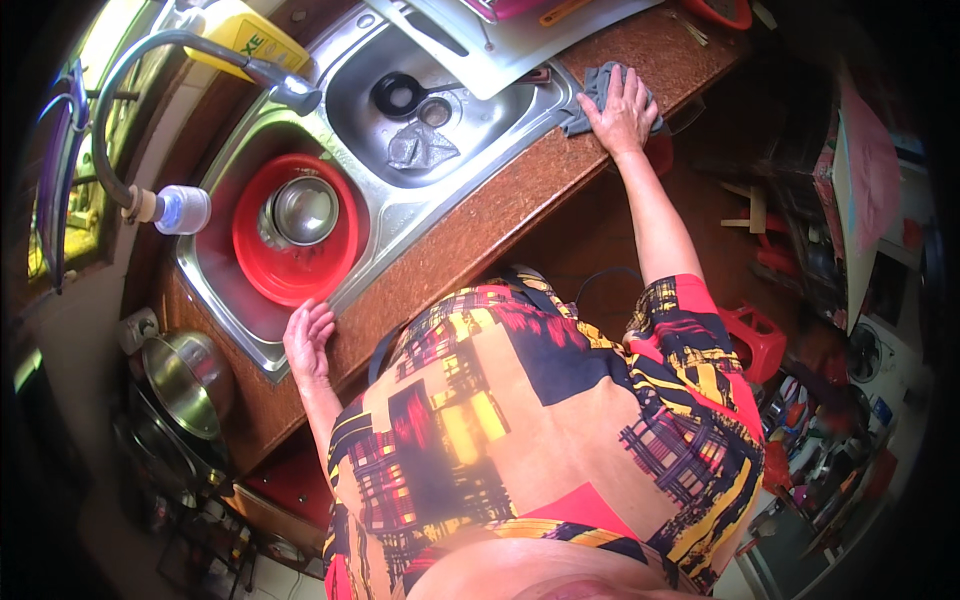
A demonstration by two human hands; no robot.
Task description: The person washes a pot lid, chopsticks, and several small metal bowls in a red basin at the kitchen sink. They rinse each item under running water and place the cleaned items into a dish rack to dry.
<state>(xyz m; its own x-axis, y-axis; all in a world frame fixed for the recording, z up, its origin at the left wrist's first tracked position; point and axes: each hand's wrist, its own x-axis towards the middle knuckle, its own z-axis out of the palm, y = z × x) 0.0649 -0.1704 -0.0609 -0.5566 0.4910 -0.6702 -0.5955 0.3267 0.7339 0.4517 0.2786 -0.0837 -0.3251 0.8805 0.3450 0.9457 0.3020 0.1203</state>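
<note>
My right hand (625,120) lies palm down over a folded grey cloth (598,81), pressing it onto the brown countertop (480,223) beside the sink's right end. Parts of the cloth stick out around the fingers. At the lower left, my left hand (307,341) rests by the front rim of the double stainless steel sink (409,211), its fingers loosely bent and nothing in them. Just beyond it, a red plastic basin (259,262) sits in the left bowl, with a metal bowl (306,211) inside.
In the right bowl lie a black round utensil (391,95) and a crumpled translucent piece (421,147). A white drainboard (499,71) overhangs that bowl. The curved faucet (292,94) and a yellow container (251,37) stand behind. Steel pots (180,382) hang left; a red stool (757,341) stands right.
</note>
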